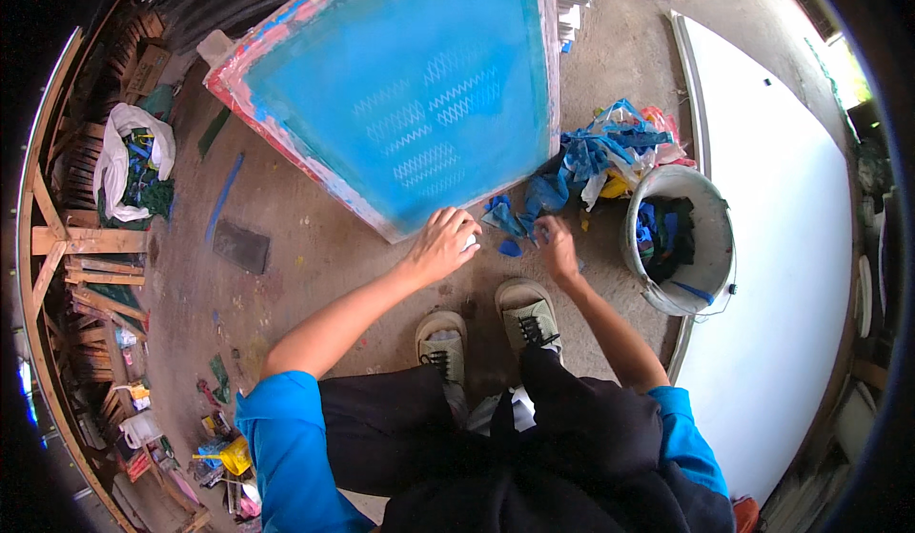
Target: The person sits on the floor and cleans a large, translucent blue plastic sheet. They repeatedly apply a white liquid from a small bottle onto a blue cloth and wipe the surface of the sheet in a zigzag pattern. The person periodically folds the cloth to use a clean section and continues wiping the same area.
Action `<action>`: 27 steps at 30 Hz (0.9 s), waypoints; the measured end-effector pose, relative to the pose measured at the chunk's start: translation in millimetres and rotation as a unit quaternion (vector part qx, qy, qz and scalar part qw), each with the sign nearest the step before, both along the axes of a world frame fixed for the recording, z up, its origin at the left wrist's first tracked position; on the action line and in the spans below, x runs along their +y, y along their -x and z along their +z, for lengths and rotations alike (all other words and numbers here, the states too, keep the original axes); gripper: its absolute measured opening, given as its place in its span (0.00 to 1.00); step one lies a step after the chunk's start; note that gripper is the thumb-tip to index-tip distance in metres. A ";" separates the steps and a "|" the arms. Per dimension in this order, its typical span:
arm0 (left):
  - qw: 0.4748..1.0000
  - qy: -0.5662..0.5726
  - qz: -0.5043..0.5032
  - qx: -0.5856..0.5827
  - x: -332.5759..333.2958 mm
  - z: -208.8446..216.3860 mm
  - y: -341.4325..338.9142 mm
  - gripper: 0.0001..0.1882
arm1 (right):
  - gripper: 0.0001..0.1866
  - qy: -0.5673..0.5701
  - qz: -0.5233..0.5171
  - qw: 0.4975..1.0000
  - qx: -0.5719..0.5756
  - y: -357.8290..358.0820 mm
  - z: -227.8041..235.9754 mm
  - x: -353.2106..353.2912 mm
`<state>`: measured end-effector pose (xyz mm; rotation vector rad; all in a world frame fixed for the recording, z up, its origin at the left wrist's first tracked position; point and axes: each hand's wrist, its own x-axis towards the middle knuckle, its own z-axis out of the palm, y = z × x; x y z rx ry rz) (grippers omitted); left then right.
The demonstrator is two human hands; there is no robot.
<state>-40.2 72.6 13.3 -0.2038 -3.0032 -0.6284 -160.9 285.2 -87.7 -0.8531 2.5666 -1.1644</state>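
Note:
A screen-printing frame (334, 66) with a blue mesh and pale zigzag patterns leans out in front of me. Near its bottom corner, my left hand (440, 247) is curled round a small white object (470, 241), mostly covered by the fingers; it could be a roll of tape. My right hand (557, 251) is level with it on the right, fingers drawn together and slightly blurred. Whatever they pinch, if anything, does not show. Crumpled blue scraps (545, 193) lie on the floor just beyond that hand.
A grey bucket (640, 233) of dark and blue rags stands at right, beside a large white board (772, 247). A heap of plastic bags (634, 142) lies behind the bucket. At left are a white sack (112, 166) of rags and a wooden rack (91, 240).

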 end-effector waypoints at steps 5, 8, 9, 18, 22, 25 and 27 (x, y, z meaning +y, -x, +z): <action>0.999 -0.009 0.035 -0.029 0.8 -15.3 5.6 0.11 | 0.15 -0.071 0.046 0.993 0.087 9.7 -14.0 0.8; 0.999 -0.025 0.039 -0.021 12.3 -27.4 21.9 0.11 | 0.15 -0.081 0.056 0.995 -0.017 12.2 -18.0 -0.2; 0.999 -0.031 0.040 -0.015 17.7 -30.4 28.8 0.11 | 0.13 -0.075 0.065 0.995 0.001 15.7 -20.0 3.5; 0.986 -0.068 0.149 0.003 36.0 -47.3 43.0 0.11 | 0.12 0.148 -0.185 0.970 0.044 85.4 70.1 7.9; 0.982 -0.087 0.169 -0.013 30.8 -51.6 26.9 0.10 | 0.28 0.059 -0.222 0.950 0.214 82.1 81.3 -10.8; 0.977 -0.101 0.186 0.017 27.7 -55.5 13.4 0.11 | 0.25 0.042 -0.054 0.986 0.154 40.3 61.6 -28.4; 0.977 -0.120 0.173 0.026 34.0 -47.3 19.3 0.11 | 0.20 0.014 0.065 0.996 0.052 22.5 8.4 -30.1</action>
